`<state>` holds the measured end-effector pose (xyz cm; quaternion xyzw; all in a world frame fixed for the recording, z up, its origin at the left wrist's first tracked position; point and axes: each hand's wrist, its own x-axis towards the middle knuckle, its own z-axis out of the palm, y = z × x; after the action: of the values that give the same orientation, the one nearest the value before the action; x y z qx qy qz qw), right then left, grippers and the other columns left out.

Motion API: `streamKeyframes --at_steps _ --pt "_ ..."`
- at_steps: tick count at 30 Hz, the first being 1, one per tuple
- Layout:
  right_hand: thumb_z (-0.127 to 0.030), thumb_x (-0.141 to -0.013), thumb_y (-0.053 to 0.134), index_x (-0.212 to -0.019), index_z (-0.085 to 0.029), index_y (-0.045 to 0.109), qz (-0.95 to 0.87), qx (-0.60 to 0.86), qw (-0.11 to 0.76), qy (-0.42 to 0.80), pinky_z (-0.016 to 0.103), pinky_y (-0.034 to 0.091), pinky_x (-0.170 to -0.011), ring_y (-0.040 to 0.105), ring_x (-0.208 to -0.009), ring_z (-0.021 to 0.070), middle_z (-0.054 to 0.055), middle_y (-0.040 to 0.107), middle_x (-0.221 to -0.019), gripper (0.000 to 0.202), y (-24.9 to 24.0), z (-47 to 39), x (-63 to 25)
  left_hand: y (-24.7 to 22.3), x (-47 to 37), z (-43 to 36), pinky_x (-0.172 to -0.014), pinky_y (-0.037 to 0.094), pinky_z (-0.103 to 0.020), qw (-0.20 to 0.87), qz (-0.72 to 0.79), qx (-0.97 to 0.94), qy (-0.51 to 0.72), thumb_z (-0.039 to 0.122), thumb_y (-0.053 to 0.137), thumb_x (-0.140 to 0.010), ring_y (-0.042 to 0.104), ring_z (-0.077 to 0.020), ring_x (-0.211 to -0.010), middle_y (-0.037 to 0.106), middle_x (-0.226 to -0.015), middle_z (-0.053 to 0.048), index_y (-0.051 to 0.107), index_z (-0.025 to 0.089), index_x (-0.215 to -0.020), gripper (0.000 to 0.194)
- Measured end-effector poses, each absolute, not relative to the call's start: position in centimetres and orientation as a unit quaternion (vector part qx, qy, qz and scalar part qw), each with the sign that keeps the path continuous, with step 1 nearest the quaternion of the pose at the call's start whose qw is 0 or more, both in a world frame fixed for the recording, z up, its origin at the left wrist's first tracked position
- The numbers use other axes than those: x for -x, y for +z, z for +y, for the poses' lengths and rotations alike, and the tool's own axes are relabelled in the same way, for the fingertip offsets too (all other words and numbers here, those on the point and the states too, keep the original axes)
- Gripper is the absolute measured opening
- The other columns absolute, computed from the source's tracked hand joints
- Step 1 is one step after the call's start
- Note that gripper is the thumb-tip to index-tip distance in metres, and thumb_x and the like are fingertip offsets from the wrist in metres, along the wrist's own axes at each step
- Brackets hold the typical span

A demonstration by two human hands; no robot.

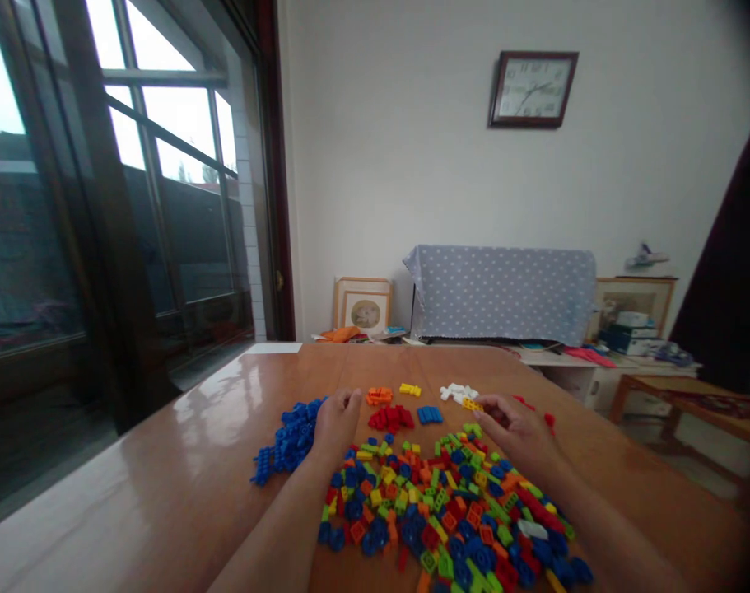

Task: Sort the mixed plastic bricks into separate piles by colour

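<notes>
My right hand point(515, 422) pinches a small yellow toy brick point(472, 404) between thumb and fingers, close to a group of white bricks point(456, 393). My left hand point(341, 418) is curled closed at the right side of a heap of blue bricks point(293, 435); whatever its fingers may hold is hidden. Between and in front of my forearms spreads a large mixed pile of coloured bricks point(440, 502). Beyond it lie small groups: orange bricks point(379, 396), red bricks point(391, 418), yellow bricks point(410, 389) and blue bricks point(430, 414).
Everything lies on a shiny brown wooden table point(165, 486). Some red pieces point(548, 422) are partly behind my right hand. A cloth-covered object point(504, 292) stands beyond the table on a low cabinet. Large glass windows point(170, 165) line the left side.
</notes>
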<state>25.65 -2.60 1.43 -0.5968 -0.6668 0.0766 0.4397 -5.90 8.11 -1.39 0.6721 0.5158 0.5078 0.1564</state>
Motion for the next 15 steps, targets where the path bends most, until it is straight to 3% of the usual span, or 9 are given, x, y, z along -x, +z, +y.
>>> streamKeyframes --at_steps 10,15 --pt "-0.042 -0.088 0.054 -0.104 -0.018 0.067 -0.704 0.605 0.359 0.102 0.028 0.047 -0.069 0.065 -0.079 0.0195 0.005 0.072 -0.086 0.031 2.4 -0.4 -26.6 -0.7 6.6 8.1 -0.057 0.028 -0.025 0.199 0.524 -0.630 0.537 0.046 0.047 -0.086 0.050 -0.0140 -0.057 0.055 -0.056 0.001 0.053 0.018 -0.058 0.040" --pt "-0.034 -0.088 0.051 -0.100 -0.017 0.069 -0.713 0.646 0.263 0.072 0.026 0.041 -0.065 0.063 -0.075 0.0179 0.005 0.074 -0.087 0.027 1.3 4.5 -25.7 -1.0 6.6 8.6 -0.057 0.027 -0.026 0.189 0.520 -0.638 0.535 0.046 0.046 -0.089 0.050 -0.0136 -0.057 0.053 -0.055 0.002 0.051 0.018 -0.059 0.041"
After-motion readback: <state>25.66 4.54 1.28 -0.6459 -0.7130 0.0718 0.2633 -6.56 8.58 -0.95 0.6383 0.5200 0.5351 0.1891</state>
